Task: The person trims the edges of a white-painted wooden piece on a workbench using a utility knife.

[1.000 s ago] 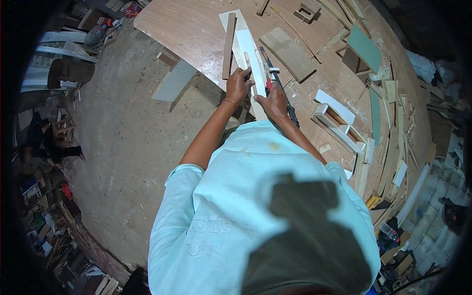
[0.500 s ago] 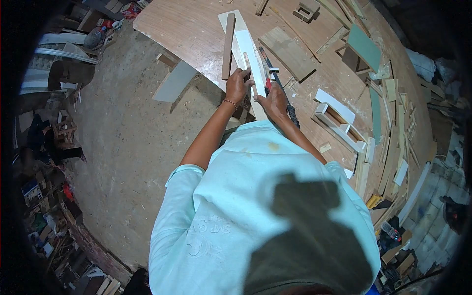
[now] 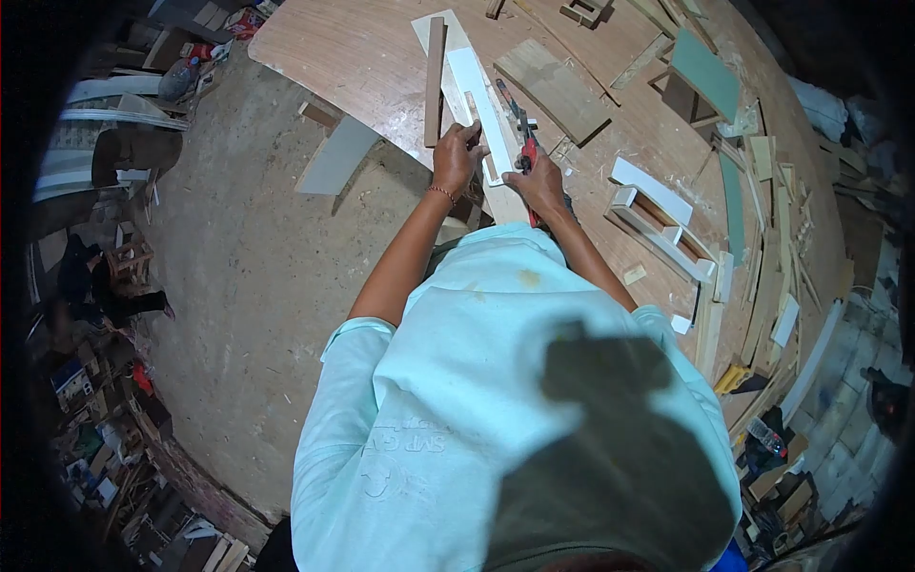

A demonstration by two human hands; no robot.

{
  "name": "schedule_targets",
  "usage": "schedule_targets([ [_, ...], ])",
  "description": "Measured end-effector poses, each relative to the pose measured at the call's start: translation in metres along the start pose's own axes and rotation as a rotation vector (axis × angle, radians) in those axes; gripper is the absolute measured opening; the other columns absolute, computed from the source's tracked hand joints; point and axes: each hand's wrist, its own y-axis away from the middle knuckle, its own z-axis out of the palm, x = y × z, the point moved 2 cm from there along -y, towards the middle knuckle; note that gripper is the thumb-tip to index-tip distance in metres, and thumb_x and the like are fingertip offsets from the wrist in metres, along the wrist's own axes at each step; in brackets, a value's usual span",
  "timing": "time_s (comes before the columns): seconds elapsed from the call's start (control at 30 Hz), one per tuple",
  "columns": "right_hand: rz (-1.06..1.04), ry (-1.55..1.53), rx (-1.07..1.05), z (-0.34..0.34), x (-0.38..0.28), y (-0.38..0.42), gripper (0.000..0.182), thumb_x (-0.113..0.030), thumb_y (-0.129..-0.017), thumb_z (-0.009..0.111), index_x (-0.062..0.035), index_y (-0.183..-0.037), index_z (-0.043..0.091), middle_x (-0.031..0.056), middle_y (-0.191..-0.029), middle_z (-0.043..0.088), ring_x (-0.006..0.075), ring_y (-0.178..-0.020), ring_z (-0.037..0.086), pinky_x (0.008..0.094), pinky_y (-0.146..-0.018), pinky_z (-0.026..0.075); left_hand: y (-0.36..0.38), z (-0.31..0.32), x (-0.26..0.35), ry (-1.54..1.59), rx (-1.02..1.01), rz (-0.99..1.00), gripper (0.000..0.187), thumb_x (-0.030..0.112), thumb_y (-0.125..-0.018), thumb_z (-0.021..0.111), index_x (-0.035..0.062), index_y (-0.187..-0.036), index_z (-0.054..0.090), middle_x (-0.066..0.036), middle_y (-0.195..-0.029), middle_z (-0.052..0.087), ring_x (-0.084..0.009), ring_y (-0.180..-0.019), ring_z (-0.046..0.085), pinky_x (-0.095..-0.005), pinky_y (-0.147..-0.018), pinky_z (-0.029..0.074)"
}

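A long white strip of board (image 3: pixel 469 84) with cut slots lies on a pale wooden board (image 3: pixel 419 30), pointing away from my body. My left hand (image 3: pixel 456 164) is closed at the left edge of the strip, fingers curled on its near part. My right hand (image 3: pixel 540 181) is wrapped at the red handle of a tool with a long black bar (image 3: pixel 511 99) and a metal jaw, just right of the strip. Its thumb reaches toward the strip's near end. A narrow brown wooden stick (image 3: pixel 435 81) lies left of the strip.
A wide wooden board (image 3: pixel 553 91) lies beyond the tool. On the right of the table (image 3: pixel 324 57) are a small wooden box frame (image 3: pixel 658 234), a green-topped piece (image 3: pixel 705 76) and several wood strips. A grey panel (image 3: pixel 338 157) stands beside the table's left edge.
My right hand has shifted from the strip's near edge onto the red handle, and the tool's bar has come up beside the strip. My left hand stays at the strip's left edge.
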Motion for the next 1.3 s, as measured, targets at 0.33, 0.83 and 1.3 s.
schedule_targets([
  [0.33, 0.028, -0.117, 0.019, 0.001, 0.017, -0.007, 0.04, -0.02, -0.056, 0.073, -0.0003, -0.084, 0.052, 0.0125, -0.077, 0.059, 0.026, -0.074, 0.059, 0.0332, -0.069, 0.045, 0.0, -0.002, 0.003, -0.011, -0.003, -0.019, 0.043, 0.01, -0.062, 0.07, 0.0024, -0.103, 0.059, -0.013, -0.083, 0.057, -0.0249, -0.074, 0.058, -0.0319, -0.067, 0.047],
  [0.83, 0.01, -0.045, 0.017, -0.004, 0.002, -0.002, 0.04, -0.026, -0.064, 0.069, 0.0018, -0.087, 0.051, 0.0166, -0.075, 0.059, 0.0288, -0.071, 0.058, 0.0352, -0.066, 0.045, 0.0, 0.0, -0.001, -0.029, -0.007, -0.009, 0.045, 0.012, -0.062, 0.071, 0.0038, -0.104, 0.058, -0.012, -0.082, 0.057, -0.0231, -0.073, 0.058, -0.0311, -0.065, 0.046],
  [1.3, -0.078, 0.025, -0.064, -0.004, -0.026, -0.003, 0.039, -0.029, -0.082, 0.049, 0.0093, -0.091, 0.048, 0.0289, -0.078, 0.056, 0.0404, -0.075, 0.057, 0.0432, -0.066, 0.045, 0.003, -0.004, 0.009, -0.189, 0.05, 0.034, 0.045, 0.013, -0.059, 0.072, 0.0087, -0.102, 0.061, -0.006, -0.114, 0.051, -0.026, -0.101, 0.045, -0.0336, -0.086, 0.039],
])
